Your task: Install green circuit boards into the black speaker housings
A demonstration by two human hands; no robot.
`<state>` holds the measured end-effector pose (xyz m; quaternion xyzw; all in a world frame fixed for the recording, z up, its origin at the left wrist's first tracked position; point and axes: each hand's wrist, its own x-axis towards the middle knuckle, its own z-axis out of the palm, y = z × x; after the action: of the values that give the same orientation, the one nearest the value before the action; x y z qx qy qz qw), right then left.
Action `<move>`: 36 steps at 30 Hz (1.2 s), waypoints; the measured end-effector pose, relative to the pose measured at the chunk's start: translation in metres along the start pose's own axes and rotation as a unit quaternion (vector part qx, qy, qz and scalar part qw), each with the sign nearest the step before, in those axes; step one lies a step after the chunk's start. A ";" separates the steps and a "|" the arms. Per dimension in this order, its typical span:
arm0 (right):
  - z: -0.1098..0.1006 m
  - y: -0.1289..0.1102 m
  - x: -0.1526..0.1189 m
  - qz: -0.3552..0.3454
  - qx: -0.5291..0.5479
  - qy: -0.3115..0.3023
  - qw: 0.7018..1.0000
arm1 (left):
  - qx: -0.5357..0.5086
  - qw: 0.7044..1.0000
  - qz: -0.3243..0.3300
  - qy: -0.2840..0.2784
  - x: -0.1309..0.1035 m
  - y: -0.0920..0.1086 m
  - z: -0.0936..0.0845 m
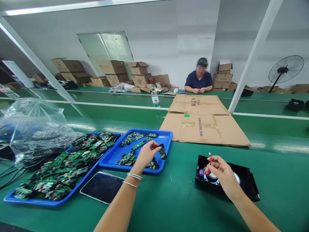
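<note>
My left hand [147,154] pinches a small dark circuit board [163,152] by its edge, over the right side of a blue tray [106,161] that holds several loose green boards [127,158]. At the right, my right hand [220,172] grips a thin red wire lead [210,158] with a white connector [210,154] at its end. Beneath that hand lies a black speaker box [245,180], open side up. Round speaker parts and a blue piece [201,172] show inside it; my fingers hide some of the interior.
A fuller blue tray [60,202] heaped with boards stands at the left, beside clear plastic bags [36,125]. A tablet [102,187] lies in front of the trays. Flattened cardboard [205,129] and a water bottle [155,98] are farther back. Another person [198,80] sits across.
</note>
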<state>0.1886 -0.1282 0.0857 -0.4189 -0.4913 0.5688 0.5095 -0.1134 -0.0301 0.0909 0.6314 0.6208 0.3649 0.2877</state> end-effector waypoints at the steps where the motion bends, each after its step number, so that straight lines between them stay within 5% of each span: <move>1: 0.000 0.000 0.000 0.004 -0.003 0.004 1.000 | -0.034 0.999 -0.002 -0.008 -0.001 0.007 0.004; 13: 0.001 0.001 0.001 0.023 -0.056 0.009 0.998 | -0.321 0.932 0.009 -0.166 -0.037 0.094 0.065; 21: -0.002 0.008 0.004 0.029 -0.045 -0.020 0.998 | -0.348 0.924 0.009 -0.160 -0.051 0.106 0.078; 25: -0.001 0.006 0.001 -0.013 -0.115 0.042 0.992 | -0.338 0.922 -0.005 -0.189 -0.052 0.106 0.077; 29: 0.002 0.005 -0.005 -0.181 -0.324 0.129 0.920 | -0.349 0.911 -0.014 -0.218 -0.054 0.107 0.080; 36: 0.001 0.010 -0.009 -0.360 -0.463 0.117 0.801 | -0.406 0.874 0.018 -0.266 -0.056 0.106 0.084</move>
<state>0.1872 -0.1371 0.0762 -0.4611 -0.7481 -0.0043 0.4771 0.0184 -0.0854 0.1235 0.5434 0.3068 0.4082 0.6663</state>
